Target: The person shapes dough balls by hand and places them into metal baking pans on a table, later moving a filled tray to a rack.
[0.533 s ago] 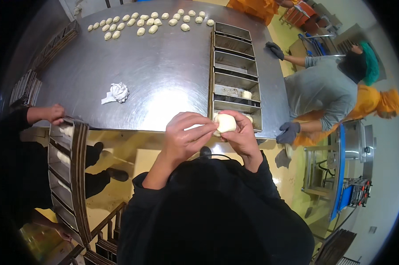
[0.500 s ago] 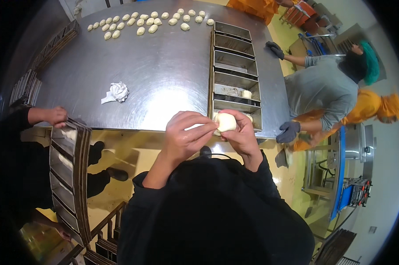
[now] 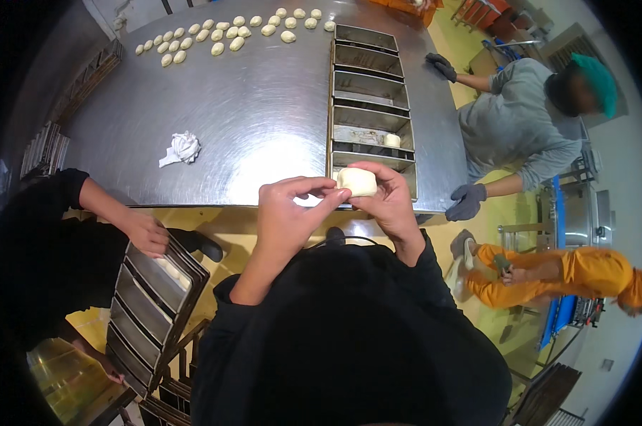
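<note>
At near edge of steel bench (image 3: 229,113), hold dough piece (image 3: 357,182) softly, with right fingers (image 3: 390,175) around right side and left fingers (image 3: 331,204) pinching left edge; press evenly, without tearing.

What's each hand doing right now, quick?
Left hand: holding the dough's left side by thumb and fingertips.
Right hand: holding the same dough, thumb and fingers around its right side.

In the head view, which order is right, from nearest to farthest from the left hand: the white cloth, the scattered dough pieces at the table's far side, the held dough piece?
From the left hand:
1. Held dough piece: at its fingertips, on the right.
2. White cloth: on the table, ahead and left.
3. Scattered dough pieces: table's far side.
</note>
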### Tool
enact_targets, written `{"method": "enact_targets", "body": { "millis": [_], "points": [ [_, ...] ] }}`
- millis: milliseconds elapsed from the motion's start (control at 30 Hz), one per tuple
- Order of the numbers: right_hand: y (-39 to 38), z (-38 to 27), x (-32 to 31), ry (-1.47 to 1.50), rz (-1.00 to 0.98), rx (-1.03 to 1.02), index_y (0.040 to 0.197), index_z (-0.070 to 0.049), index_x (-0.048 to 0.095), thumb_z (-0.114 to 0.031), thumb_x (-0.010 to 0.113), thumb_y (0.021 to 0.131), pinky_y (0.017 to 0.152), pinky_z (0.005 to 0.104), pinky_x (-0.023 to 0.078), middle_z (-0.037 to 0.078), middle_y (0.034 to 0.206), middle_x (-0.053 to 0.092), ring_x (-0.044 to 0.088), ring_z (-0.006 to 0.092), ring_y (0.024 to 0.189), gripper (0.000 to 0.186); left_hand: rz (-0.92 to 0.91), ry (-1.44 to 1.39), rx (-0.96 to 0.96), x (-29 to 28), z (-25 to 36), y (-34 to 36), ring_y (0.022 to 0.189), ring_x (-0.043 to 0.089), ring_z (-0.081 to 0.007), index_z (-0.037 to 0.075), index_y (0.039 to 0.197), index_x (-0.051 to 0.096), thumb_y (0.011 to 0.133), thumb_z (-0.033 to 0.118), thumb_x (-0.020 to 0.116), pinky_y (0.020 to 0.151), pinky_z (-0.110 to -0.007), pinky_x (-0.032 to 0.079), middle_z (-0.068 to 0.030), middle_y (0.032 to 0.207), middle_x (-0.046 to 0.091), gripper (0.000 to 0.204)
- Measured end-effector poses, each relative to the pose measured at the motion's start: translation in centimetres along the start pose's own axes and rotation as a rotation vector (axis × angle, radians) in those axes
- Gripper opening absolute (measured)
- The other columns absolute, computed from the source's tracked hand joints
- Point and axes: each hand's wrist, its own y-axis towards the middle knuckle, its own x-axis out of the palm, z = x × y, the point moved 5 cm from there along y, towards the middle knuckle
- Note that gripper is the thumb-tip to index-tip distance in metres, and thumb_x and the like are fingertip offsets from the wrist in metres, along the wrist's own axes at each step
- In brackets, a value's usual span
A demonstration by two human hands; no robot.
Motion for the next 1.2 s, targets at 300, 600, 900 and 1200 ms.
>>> {"method": "enact_targets", "body": {
  "millis": [300, 600, 900, 1200],
  "points": [
    [0.5, -0.8, -3.1, 0.042, -0.06, 0.026, 0.122, 0.004, 0.056, 0.009, 0.072, 0.077, 0.095, 0.0308, 0.05, 0.011, 0.117, 0.061, 0.06, 0.0175, 0.108, 0.047, -0.074, -0.167, -0.207, 3.3, -2.8, 1.2, 0.068, 0.063, -0.008, -0.003, 0.09, 0.074, 0.082, 0.013, 0.075, 0.064, -0.022, 0.05, -0.0088, 0.078, 0.072, 0.017],
    [1.9, -1.1, -7.8, 0.03, -0.107, 0.051, 0.119, 0.002, 0.057, 0.008, 0.072, 0.078, 0.092, 0.0281, 0.051, 0.009, 0.115, 0.062, 0.061, 0.0146, 0.105, 0.045, -0.122, -0.357, -0.286, 7.5, -4.3, 4.2, 0.082, 0.064, -0.008, -0.006, 0.109, 0.067, 0.086, 0.011, 0.072, 0.07, -0.019, 0.05, -0.0088, 0.09, 0.071, 0.029],
    [6.3, -1.8, -10.9, -0.447, -0.119, 0.157, 0.13, -0.002, 0.049, -0.008, 0.075, 0.075, 0.075, 0.0275, 0.052, 0.012, 0.106, 0.061, 0.062, 0.0158, 0.094, 0.062, -0.21, -0.518, -0.594, 11.3, -10.2, 9.1, 0.086, 0.065, -0.0106, -0.004, 0.118, 0.063, 0.085, 0.014, 0.074, 0.074, -0.022, 0.053, -0.0098, 0.099, 0.07, 0.039],
    [10.7, 0.1, -14.9, -1.234, -0.034, -0.113, 0.125, -0.006, 0.053, -0.023, 0.076, 0.075, 0.082, 0.0425, 0.052, 0.017, 0.109, 0.061, 0.061, 0.0357, 0.098, 0.057, -0.368, -0.537, -0.576, 15.5, -15.0, 15.5, 0.09, 0.065, -0.0106, -0.001, 0.121, 0.061, 0.091, 0.013, 0.066, 0.078, -0.023, 0.054, -0.0069, 0.105, 0.068, 0.034]
  ]
}}
